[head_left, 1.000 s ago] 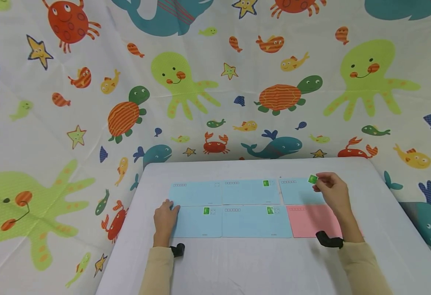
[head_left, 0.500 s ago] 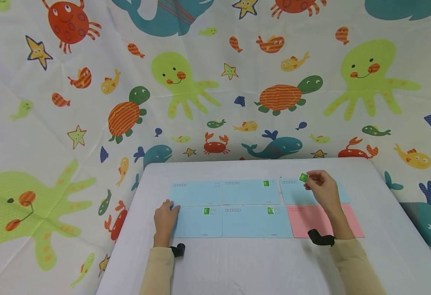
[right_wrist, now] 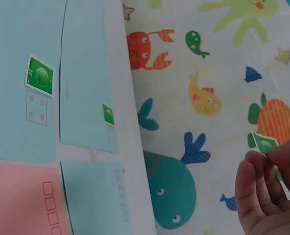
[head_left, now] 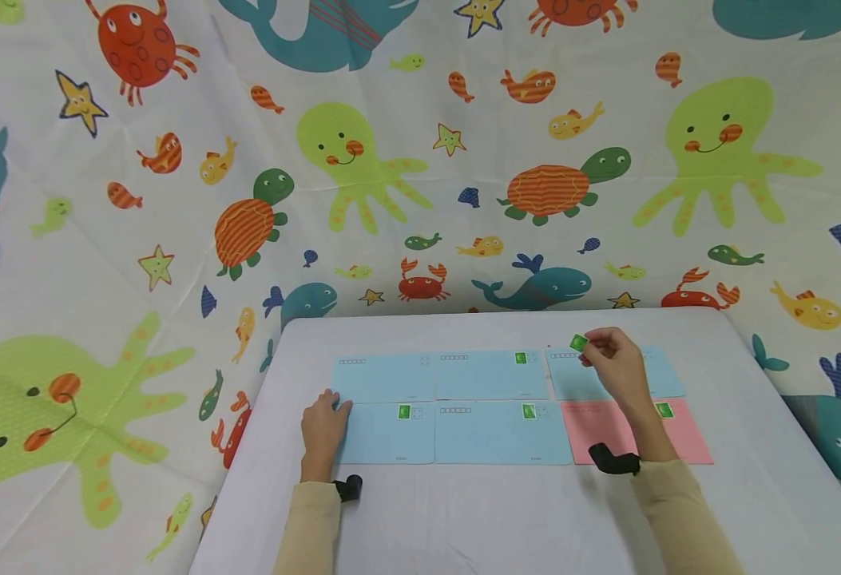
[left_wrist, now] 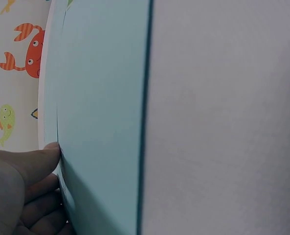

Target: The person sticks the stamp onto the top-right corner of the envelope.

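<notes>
My right hand [head_left: 620, 367] pinches a small green postage stamp [head_left: 578, 343] between thumb and fingers, held up over the top-right blue envelope [head_left: 567, 382]. In the right wrist view the stamp [right_wrist: 265, 143] sticks out of the fingertips, its white border showing. At the left, my left hand [head_left: 324, 427] rests on the left edge of the bottom-left blue envelope [head_left: 384, 439]. The left wrist view has the thumb [left_wrist: 49, 154] lying at the seam between two envelopes, with the fingers loosely bent below it.
Two rows of envelopes lie on the white table [head_left: 463, 519]. A top-left blue envelope [head_left: 384, 382], a top-middle one [head_left: 485, 382], a bottom-middle one [head_left: 492, 441] and a pink envelope [head_left: 692, 443] complete them. Several carry green stamps. A patterned sea-animal cloth [head_left: 391, 239] hangs behind.
My right hand has moved left with the stamp, from the right part of the top-right envelope toward its left part, uncovering the pink envelope's stamp. The left hand has stayed put.
</notes>
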`<state>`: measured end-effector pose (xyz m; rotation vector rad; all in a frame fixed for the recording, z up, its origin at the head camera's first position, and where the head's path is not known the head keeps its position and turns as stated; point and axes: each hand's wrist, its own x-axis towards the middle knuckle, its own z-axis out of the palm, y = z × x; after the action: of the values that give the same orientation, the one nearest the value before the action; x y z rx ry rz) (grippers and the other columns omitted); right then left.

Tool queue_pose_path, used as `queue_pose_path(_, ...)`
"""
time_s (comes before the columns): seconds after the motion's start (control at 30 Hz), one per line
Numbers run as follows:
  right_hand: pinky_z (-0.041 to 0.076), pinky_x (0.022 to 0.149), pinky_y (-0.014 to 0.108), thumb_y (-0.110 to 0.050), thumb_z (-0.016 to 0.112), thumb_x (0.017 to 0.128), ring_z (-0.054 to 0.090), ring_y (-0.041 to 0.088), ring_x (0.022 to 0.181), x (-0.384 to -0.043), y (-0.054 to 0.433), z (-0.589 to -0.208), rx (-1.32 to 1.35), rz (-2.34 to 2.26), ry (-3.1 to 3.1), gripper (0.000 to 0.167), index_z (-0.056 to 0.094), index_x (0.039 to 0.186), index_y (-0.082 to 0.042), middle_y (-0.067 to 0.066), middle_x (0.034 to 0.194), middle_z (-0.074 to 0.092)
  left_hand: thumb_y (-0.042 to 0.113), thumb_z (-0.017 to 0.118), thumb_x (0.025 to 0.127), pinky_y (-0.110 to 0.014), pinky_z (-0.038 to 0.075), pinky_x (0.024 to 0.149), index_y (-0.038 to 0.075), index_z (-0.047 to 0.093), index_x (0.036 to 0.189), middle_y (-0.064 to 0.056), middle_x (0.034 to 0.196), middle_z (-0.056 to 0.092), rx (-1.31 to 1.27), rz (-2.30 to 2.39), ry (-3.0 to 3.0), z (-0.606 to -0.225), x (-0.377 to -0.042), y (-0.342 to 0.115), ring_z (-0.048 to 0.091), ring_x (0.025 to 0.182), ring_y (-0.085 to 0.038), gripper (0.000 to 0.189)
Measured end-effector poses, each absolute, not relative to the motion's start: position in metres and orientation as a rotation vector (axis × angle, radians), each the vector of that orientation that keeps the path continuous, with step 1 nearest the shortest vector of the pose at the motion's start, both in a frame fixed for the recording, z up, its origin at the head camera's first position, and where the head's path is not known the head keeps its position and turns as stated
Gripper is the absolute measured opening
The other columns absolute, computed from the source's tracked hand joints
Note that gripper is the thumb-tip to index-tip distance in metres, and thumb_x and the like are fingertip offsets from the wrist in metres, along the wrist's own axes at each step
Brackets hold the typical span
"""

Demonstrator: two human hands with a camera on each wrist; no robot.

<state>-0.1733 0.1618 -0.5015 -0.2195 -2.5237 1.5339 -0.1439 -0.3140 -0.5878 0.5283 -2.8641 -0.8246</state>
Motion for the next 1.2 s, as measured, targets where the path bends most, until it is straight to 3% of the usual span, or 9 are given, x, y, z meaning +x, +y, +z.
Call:
queue_pose_path(0.5, 0.054, 0.071, 0.009, -0.018, 0.057, 0.101, 0.064, -0.001, 0.073, -0.181, 0.142, -0.505, -0.137, 1.603, -2.503, 0.023, 0.057, 0.117, -0.001, 0.014, 0.102, 0.064, 0.018, 0.067, 0.095, -0.057, 0.043, 0.109, -0.01, 0.061, 0.128, -0.029, 0.142, 0.052, 0.541, -0.834, -2.858, -0.585, -0.142, -0.313, 0.049, 0.134, -0.048, 0.044)
queue_pose_path(1.0, 0.054, 0.073, 0.011, -0.018, 0.059, 0.101, 0.066, 0.009, 0.076, -0.187, 0.122, -0.509, -0.023, 1.613, -2.543, 0.021, 0.059, 0.116, -0.003, 0.018, 0.104, 0.067, 0.019, 0.066, 0.096, -0.056, 0.043, 0.109, -0.008, 0.061, 0.13, -0.028, 0.143, 0.052, 0.551, -0.844, -2.86, -0.587, -0.145, -0.314, 0.048, 0.135, -0.047, 0.044)
queue_pose_path(1.2, 0.054, 0.072, 0.011, -0.013, 0.058, 0.1, 0.065, 0.007, 0.074, -0.187, 0.116, -0.509, 0.047, 1.637, -2.522, 0.016, 0.059, 0.113, -0.003, 0.019, 0.102, 0.067, 0.02, 0.067, 0.095, -0.055, 0.042, 0.11, -0.008, 0.061, 0.13, -0.027, 0.143, 0.052, 0.553, -0.839, -2.856, -0.587, -0.145, -0.314, 0.048, 0.136, -0.045, 0.045)
